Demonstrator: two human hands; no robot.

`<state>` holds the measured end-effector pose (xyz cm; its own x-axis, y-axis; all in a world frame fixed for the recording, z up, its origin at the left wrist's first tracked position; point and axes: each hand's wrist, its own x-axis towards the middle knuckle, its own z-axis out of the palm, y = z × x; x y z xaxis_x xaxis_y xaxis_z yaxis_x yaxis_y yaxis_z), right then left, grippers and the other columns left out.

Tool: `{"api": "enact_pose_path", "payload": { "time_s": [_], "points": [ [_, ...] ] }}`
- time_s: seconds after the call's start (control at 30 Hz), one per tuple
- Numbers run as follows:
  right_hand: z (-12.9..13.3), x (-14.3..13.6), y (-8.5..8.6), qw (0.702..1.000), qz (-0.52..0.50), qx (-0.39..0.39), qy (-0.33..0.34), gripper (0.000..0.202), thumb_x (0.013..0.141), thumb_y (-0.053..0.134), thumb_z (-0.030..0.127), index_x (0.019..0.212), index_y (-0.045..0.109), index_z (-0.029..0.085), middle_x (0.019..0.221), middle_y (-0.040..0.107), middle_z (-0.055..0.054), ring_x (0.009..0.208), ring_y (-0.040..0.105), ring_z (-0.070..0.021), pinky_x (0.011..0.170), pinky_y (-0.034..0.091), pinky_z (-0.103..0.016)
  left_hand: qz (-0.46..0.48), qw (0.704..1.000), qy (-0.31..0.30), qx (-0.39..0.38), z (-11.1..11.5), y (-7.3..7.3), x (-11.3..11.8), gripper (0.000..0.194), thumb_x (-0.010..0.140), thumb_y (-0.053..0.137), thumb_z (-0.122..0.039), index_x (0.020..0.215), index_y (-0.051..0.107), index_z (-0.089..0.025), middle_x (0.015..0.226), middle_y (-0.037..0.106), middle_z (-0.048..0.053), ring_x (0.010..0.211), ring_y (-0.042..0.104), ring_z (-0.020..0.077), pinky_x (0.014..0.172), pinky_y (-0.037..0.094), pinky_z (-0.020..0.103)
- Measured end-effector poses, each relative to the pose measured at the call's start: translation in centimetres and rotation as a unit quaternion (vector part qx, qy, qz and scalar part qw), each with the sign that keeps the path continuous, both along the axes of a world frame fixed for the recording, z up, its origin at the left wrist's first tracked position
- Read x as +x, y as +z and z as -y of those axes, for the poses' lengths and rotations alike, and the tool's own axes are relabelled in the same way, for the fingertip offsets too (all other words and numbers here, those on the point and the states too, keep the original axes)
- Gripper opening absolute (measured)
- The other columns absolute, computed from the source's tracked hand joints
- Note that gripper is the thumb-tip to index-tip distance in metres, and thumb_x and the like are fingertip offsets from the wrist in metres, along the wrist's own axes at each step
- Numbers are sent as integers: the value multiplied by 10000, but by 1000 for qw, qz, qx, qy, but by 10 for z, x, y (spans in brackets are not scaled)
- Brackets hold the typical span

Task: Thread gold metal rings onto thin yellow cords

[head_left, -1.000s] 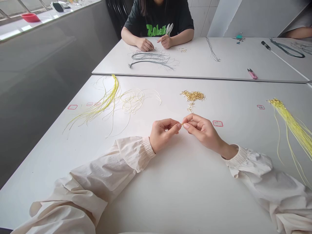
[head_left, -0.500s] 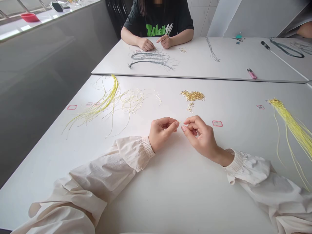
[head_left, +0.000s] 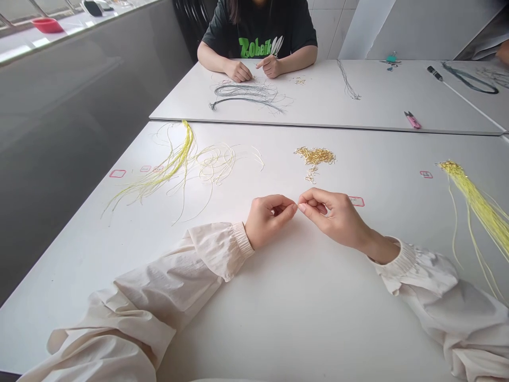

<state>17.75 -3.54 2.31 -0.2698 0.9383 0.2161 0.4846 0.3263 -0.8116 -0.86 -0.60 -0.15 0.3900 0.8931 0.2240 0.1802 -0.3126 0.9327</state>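
Near the middle of the white table (head_left: pixel 254 318), my left hand (head_left: pixel 271 218) and my right hand (head_left: pixel 332 216) meet at their fingertips. Both are closed in a pinch, and whatever lies between the fingers is too small to make out. Just beyond them is a pile of small gold hooks (head_left: pixel 316 156). A bundle of yellow threads (head_left: pixel 183 151) with loose pale strands spreads out at the left. Another yellow thread bundle (head_left: pixel 475 199), with gold bits at its top end, lies at the right.
Across the table seam sits a person in a black shirt (head_left: pixel 260 32), hands near grey threads (head_left: pixel 248 94). Pink snips (head_left: pixel 412 120) lie at the far right. A red-edged label (head_left: pixel 357 201) is beside my right hand. A grey wall (head_left: pixel 91 101) borders the left.
My right thumb and forefinger have closed together and moved against my left fingertips. The right forearm has shifted slightly to the right. The tiny piece seen at my left fingertips is now hidden.
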Motion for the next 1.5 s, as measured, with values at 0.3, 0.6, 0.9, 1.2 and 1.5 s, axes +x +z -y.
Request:
{"api": "enact_pose_path", "payload": {
  "time_s": [0.3, 0.6, 0.9, 1.2, 1.5],
  "points": [
    [-12, 5, 10, 960, -139, -240, 35, 207, 852, 660, 358, 758, 658, 173, 640, 457, 6, 591, 347, -101, 566, 292, -269, 10, 999, -36, 35, 7, 1, -4, 200, 856, 635, -269, 701, 671, -149, 593, 599, 4, 516, 448, 85, 539, 408, 230],
    [-19, 12, 5, 901, -215, -367, 89, 194, 826, 695, 351, 783, 661, 165, 607, 341, 31, 588, 321, -102, 572, 271, -269, 32, 998, -38, 46, 12, 6, -4, 188, 859, 646, -260, 707, 674, -153, 608, 605, 9, 526, 456, 88, 545, 419, 234],
    [-10, 3, 0, 934, -231, -263, 70, 165, 900, 615, 308, 809, 603, 170, 642, 423, 24, 604, 380, -100, 590, 307, -265, 54, 998, 32, 11, 5, 6, -2, 197, 845, 672, -289, 720, 692, -138, 601, 623, 10, 554, 508, 96, 546, 409, 226],
    [6, -8, 1, 999, -46, 6, -3, 86, 916, 549, 189, 843, 593, 191, 711, 528, 9, 655, 458, -114, 618, 379, -264, 25, 998, 56, -25, -4, 5, 2, 189, 834, 656, -269, 714, 694, -128, 599, 628, 7, 543, 512, 93, 524, 402, 211],
    [-3, -2, 3, 993, -68, -93, -13, 145, 919, 578, 286, 833, 624, 178, 604, 438, 23, 561, 360, -105, 531, 296, -270, -8, 999, -29, 35, 3, 1, 0, 220, 860, 626, -255, 682, 660, -130, 570, 564, -14, 512, 420, 69, 516, 374, 209]
  ]
}}
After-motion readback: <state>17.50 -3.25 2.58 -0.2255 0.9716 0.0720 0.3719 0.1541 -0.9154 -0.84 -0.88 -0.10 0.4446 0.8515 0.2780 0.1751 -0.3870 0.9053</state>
